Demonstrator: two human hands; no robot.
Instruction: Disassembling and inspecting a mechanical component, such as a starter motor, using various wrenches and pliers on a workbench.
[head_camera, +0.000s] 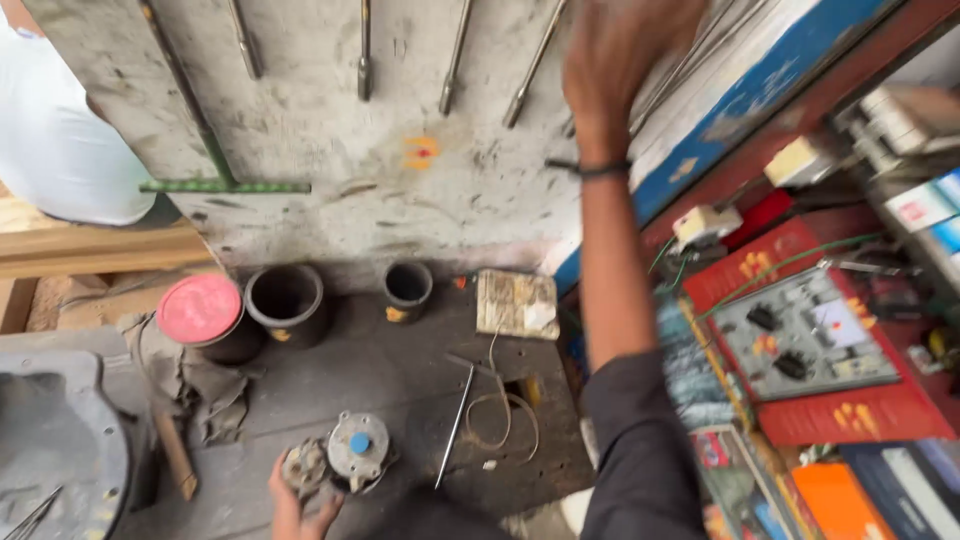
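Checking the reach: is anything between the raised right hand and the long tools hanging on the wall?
Nothing visible blocks it. The right hand is already up at the wall, beside the hanging tools. The left hand rests low on a small motor part.

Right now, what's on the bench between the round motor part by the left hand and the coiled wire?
Head view: a thin metal rod lies slantwise on the dark bench between the motor part and the wire. Otherwise bare.
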